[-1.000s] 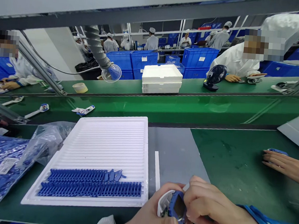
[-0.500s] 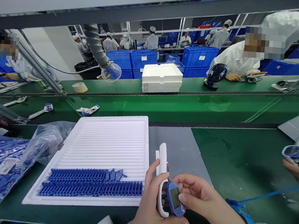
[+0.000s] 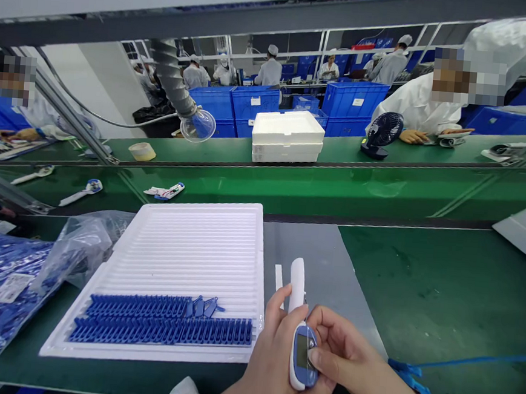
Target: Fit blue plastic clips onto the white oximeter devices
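My left hand point(image 3: 269, 355) is wrapped round a handheld device with a long white housing point(image 3: 298, 278). A blue display frame point(image 3: 299, 370) with a grey screen sits against the wide end of that housing. With thumb and fingers, my right hand point(image 3: 346, 349) grips the frame's right edge, the thumb on the screen side. Fingers cover the device's right side, so I cannot tell whether the two parts are fully joined. Left of the hands, a white ridged foam tray point(image 3: 195, 246) carries rows of small blue plastic parts point(image 3: 161, 328).
A plastic bag of blue parts point(image 3: 5, 292) lies at the left. A white strip point(image 3: 279, 277) rests on the grey mat point(image 3: 326, 256). Farther back are part-built devices point(image 3: 165, 191), white foam boxes point(image 3: 288, 138), a fan point(image 3: 383, 133) and a person in white point(image 3: 419, 112).
The blue display frame, tilted away from the white housing before, now lies against it. Both hands moved slightly right. Another person's hand with a similar device has left the right edge. Belt items shifted slightly right.
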`<state>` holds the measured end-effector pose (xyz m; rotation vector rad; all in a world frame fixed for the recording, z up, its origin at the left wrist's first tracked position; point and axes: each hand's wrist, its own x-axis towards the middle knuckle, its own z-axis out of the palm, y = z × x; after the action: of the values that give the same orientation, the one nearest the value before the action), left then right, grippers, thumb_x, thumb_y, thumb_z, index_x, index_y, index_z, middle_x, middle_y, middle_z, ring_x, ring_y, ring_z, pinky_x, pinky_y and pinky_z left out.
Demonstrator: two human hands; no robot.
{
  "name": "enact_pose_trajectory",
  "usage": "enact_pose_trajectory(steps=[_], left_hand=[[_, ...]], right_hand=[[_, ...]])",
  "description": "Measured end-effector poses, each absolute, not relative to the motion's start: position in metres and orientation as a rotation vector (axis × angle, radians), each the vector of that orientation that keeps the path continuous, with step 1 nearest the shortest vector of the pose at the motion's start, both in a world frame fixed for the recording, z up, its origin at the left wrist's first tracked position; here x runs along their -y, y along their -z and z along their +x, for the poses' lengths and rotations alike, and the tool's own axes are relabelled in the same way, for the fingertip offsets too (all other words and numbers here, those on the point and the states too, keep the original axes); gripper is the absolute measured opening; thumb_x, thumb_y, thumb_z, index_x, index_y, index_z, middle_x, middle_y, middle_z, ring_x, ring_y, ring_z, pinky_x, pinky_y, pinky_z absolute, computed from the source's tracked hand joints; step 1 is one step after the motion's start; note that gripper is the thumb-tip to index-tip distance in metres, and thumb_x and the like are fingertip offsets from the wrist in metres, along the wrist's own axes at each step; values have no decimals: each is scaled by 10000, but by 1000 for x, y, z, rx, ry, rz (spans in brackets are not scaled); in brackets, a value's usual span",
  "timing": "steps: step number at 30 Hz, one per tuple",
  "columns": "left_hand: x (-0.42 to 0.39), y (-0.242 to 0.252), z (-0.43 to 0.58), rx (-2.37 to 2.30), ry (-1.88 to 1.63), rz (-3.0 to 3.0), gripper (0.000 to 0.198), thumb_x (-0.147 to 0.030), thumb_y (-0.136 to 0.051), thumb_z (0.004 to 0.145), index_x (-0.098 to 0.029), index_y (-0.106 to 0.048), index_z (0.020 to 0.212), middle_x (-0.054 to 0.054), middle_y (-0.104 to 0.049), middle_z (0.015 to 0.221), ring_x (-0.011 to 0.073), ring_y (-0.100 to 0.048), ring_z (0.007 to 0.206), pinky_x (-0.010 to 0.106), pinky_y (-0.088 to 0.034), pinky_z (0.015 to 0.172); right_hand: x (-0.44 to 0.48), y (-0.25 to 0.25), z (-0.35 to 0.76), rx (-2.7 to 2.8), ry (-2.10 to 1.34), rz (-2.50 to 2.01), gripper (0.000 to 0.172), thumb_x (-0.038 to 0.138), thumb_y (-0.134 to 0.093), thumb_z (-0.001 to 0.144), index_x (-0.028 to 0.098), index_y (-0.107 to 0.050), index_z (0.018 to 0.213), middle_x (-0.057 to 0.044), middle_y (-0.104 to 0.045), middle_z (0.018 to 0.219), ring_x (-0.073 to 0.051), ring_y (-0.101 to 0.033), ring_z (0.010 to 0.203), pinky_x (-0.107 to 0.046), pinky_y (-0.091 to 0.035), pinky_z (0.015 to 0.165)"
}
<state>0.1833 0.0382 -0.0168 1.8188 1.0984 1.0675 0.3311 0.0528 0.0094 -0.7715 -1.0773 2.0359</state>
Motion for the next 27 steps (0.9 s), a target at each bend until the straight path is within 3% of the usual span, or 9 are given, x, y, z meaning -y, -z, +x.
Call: enact_pose_trajectory(steps=[8, 12, 15, 17, 19, 21, 23, 25, 27], left_hand=[[-46, 18, 178, -1057, -1054, 1999, 656, -280, -616, 722, -229, -287, 1288, 190, -252, 1308, 424, -301, 1264, 514, -398, 903], [-45, 27, 183, -1006, -1173, 1806, 601, -300, -608, 731, -218, -352, 1269, 172, -270, 1338, 375, -316, 1272, 497, -340, 969], [-42, 28, 183, -973, -1255, 1523, 558, -442, -591, 757, -216, -406, 1234, 151, -275, 1375, 354, -274, 1310, 475, -248, 1040], [-41, 22, 178, -911, -1145, 1273, 645, -544, -601, 734, -203, -381, 1236, 162, -400, 1317, 344, -351, 1270, 436, -281, 1018], [-42, 14, 170, -823, -987, 996, 749, -611, -628, 685, -193, -330, 1230, 154, -573, 1141, 309, -508, 1124, 387, -364, 929], [-45, 5, 163, -736, -864, 787, 760, -636, -657, 644, -191, -339, 1172, 118, -670, 952, 255, -604, 941, 343, -404, 840], [-49, 0, 157, -658, -825, 689, 736, -636, -687, 615, -191, -375, 1111, 106, -704, 876, 221, -631, 857, 318, -410, 802], [-51, -1, 154, -593, -799, 644, 731, -621, -720, 591, -195, -398, 1090, 95, -719, 839, 203, -645, 820, 300, -415, 773], [-53, 1, 154, -546, -808, 613, 729, -597, -742, 585, -201, -403, 1095, 81, -724, 816, 193, -656, 805, 283, -422, 753]], right_hand=[[-54, -9, 329, 1056, -2017, -754, 336, 362, -679, 813, 160, -411, 824, 32, -513, 731, -59, -481, 637, -194, -384, 616], [-56, -7, 325, 1065, -1974, -798, 371, 395, -707, 775, 160, -425, 824, 43, -478, 689, -48, -432, 593, -173, -359, 576], [-59, -10, 329, 1170, -1942, -857, 384, 426, -717, 748, 154, -460, 835, 41, -474, 654, -49, -427, 552, -170, -372, 539], [-61, -14, 337, 1326, -1756, -952, 329, 436, -658, 795, 150, -498, 816, 26, -487, 641, -61, -444, 527, -183, -397, 513], [-65, -20, 349, 1473, -1333, -1075, 251, 395, -577, 861, 159, -532, 788, 3, -501, 671, -83, -468, 563, -202, -420, 527], [-70, -24, 360, 1534, -881, -1149, 160, 334, -545, 884, 184, -565, 830, -34, -538, 813, -126, -526, 732, -225, -455, 623], [-76, -26, 370, 1567, -712, -1193, 133, 314, -546, 881, 223, -576, 975, -65, -544, 1028, -170, -533, 946, -254, -477, 746], [-79, -26, 375, 1623, -910, -1216, 235, 343, -510, 902, 247, -531, 1115, -71, -553, 1086, -178, -552, 978, -272, -497, 772], [-80, -24, 377, 1660, -1246, -1192, 275, 379, -440, 934, 234, -493, 1163, -58, -603, 947, -159, -599, 838, -270, -522, 707]])
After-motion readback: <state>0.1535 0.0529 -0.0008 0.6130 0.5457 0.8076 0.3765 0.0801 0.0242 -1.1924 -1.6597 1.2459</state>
